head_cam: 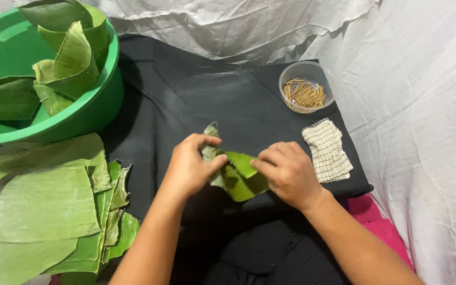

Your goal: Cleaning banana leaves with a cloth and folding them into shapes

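Note:
Both of my hands hold one folded piece of green banana leaf over a black cloth. My left hand pinches the leaf's left side, thumb and fingers closed on a fold, and a pale tip of leaf sticks up above it. My right hand grips the right side, fingertips pressed on the bright green flap in the middle. The leaf's lower edge shows between the two hands.
A green basin with cut, rolled leaf pieces stands at the far left. A stack of flat banana leaf sheets lies at the near left. A clear bowl of thin wooden sticks and a folded checked cloth sit to the right. White sheeting surrounds the black cloth.

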